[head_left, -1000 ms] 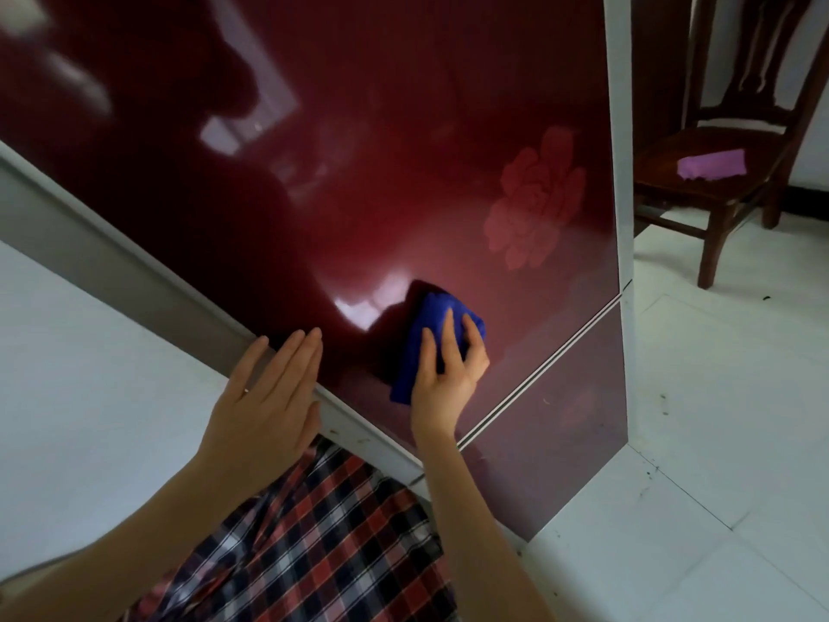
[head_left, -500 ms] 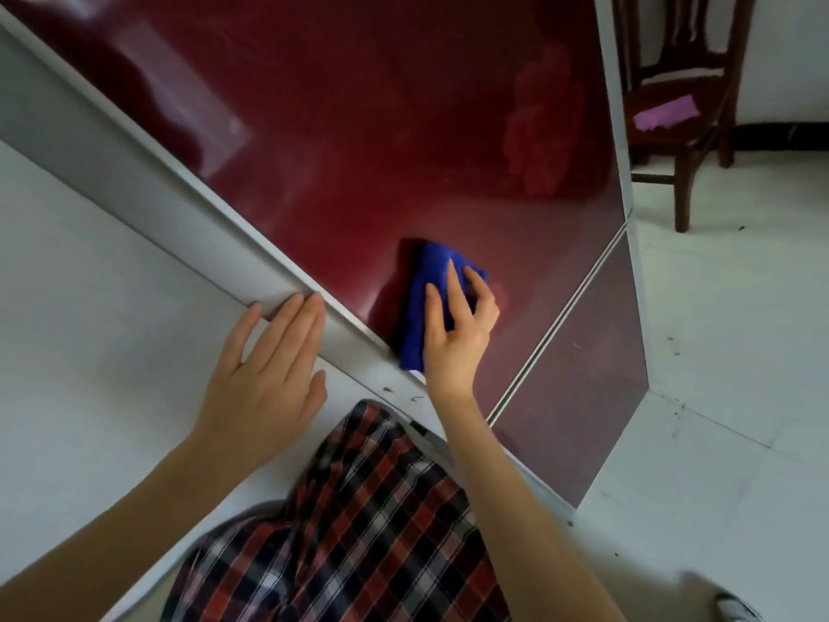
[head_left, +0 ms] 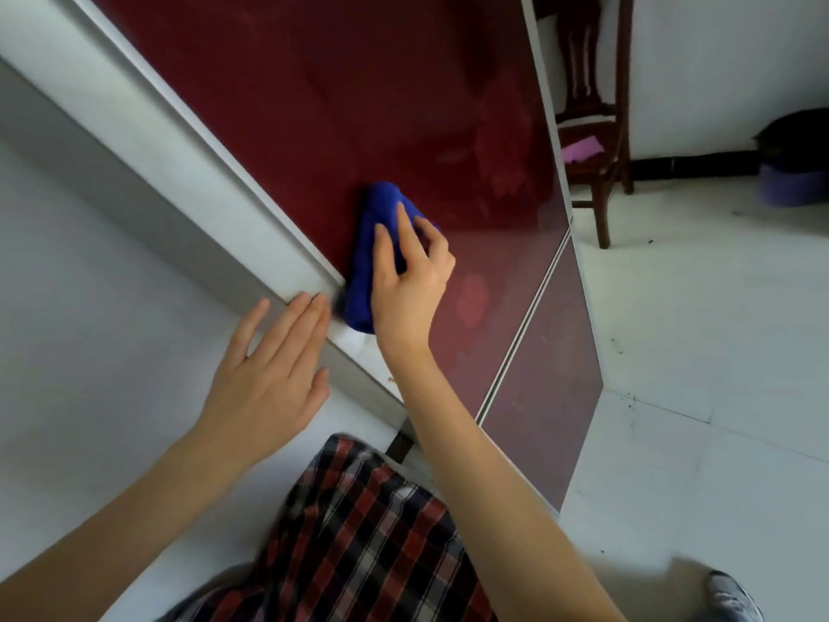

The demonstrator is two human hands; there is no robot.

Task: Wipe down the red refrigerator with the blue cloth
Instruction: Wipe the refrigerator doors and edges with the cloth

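Blue cloth (head_left: 374, 244) gripped in right hand (head_left: 410, 285), holds it on red refrigerator (head_left: 359, 105), long side up; left hand (head_left: 269, 379) flat, just beside.

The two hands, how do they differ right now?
The right hand holds the blue cloth against the red door, while the left hand holds nothing. The right hand's fingers bend over the cloth; the left hand's lie straight and spread. The right hand is on the red front, the left hand on the pale surface beside it. Both are bare, backs toward the camera.
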